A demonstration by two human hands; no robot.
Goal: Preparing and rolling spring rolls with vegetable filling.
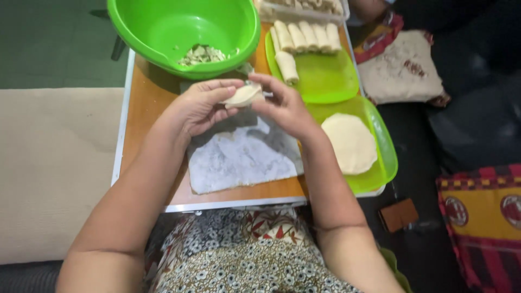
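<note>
My left hand point(198, 106) and my right hand point(283, 103) meet over the small wooden table point(149, 103), both gripping a pale folded piece of dough point(243, 96) between the fingertips. Beneath them lies a floured grey-white work sheet point(239, 157). Behind the hands a green bowl point(163, 24) holds a little chopped pale-green filling point(202, 54). To the right, a green tray point(328, 78) carries several rolled dough pieces point(304, 37). A second green tray point(382, 163) holds a stack of flat round dough wrappers point(350, 142).
A clear container point(304, 8) with more rolls stands at the back. A stained cloth cushion point(404, 68) lies right of the table, a red-and-yellow patterned cloth point(483, 217) at lower right, a small brown wallet point(399, 214) on the dark floor. A beige mat point(51, 168) is left.
</note>
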